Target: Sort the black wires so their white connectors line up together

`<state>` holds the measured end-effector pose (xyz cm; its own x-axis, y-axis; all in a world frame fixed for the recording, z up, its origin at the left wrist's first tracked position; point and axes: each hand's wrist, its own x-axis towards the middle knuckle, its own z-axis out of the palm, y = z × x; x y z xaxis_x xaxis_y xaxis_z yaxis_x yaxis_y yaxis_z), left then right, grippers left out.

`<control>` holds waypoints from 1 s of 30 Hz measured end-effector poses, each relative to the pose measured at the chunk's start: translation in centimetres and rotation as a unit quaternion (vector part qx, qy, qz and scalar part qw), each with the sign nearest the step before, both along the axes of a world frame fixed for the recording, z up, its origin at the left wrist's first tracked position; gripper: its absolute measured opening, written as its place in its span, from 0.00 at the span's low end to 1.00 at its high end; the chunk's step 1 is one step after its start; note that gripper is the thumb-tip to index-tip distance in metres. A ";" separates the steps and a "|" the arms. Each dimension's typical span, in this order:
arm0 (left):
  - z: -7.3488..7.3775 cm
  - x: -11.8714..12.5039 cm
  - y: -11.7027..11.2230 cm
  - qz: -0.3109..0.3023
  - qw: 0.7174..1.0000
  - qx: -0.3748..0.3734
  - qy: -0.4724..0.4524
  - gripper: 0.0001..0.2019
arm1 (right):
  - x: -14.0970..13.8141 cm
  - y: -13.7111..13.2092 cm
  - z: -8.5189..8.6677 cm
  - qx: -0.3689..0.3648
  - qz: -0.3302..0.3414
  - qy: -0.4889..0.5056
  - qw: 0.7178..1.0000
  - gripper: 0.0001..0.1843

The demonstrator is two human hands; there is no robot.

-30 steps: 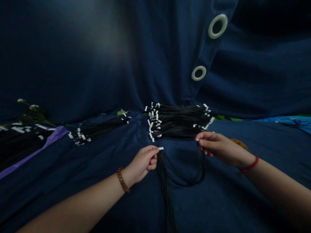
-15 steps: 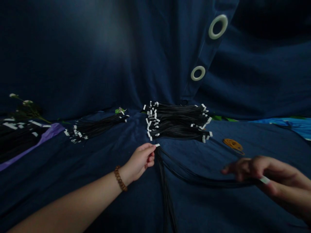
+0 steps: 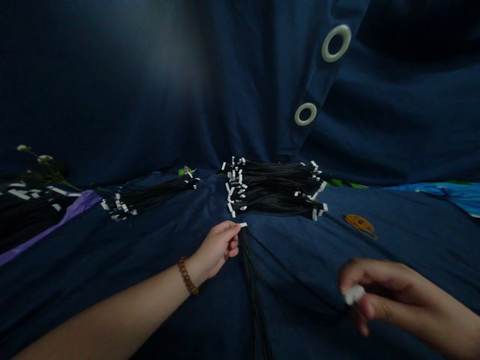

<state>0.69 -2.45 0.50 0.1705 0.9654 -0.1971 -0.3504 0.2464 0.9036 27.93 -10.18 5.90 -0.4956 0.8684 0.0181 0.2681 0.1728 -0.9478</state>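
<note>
My left hand [image 3: 218,247] is closed in a pinch on the white-tipped end of a bunch of thin black cords [image 3: 252,280] that trail down toward me over the blue cloth. My right hand [image 3: 386,295], low at the right, is closed on the other white-tipped ends [image 3: 353,294] of some of these cords, which stretch faintly across between both hands. Just beyond my left hand lies a stacked pile of black cords with white tips [image 3: 275,190].
A smaller cord bundle [image 3: 148,199] lies at the left, more cords on purple cloth [image 3: 33,212] at the far left beside flower stems [image 3: 41,167]. A small orange disc [image 3: 359,223] lies right of the pile. Blue curtain with white eyelets [image 3: 305,114] hangs behind.
My right hand has pulled away from the pile, down and to the right, drawing the cord ends out with it. My left hand has stayed put, still pinching its end.
</note>
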 end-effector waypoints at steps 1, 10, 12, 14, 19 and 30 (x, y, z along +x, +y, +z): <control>0.0 0.0 0.0 -0.003 1.000 0.002 0.003 0.07 | -0.5 1.0 0.2 -0.009 -0.001 0.008 1.000 0.11; 0.6 0.1 -0.6 -0.042 0.999 0.026 0.018 0.09 | -8.5 8.7 -1.8 0.154 -0.042 0.032 0.987 0.09; 0.7 0.1 -0.7 -0.049 0.998 0.028 0.021 0.09 | -9.7 8.9 -2.4 0.185 -0.047 0.022 0.981 0.06; 0.7 0.1 -0.8 -0.055 0.998 0.028 0.025 0.09 | -10.2 8.9 -2.7 0.202 -0.053 0.019 0.978 0.04; 0.7 0.1 -0.8 -0.062 0.997 0.026 0.037 0.09 | -10.4 9.3 -3.5 0.162 -0.047 0.038 0.985 0.06; 0.4 0.1 -1.1 -0.069 0.988 0.090 0.106 0.14 | -10.5 8.1 -1.2 -0.089 -0.045 0.152 0.983 0.14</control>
<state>0.76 -3.50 0.86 0.2767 0.9584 -0.0706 -0.1226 0.1081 0.9865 17.46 -2.06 4.71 -0.4122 0.9111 -0.0023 -0.0258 -0.0142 -0.9996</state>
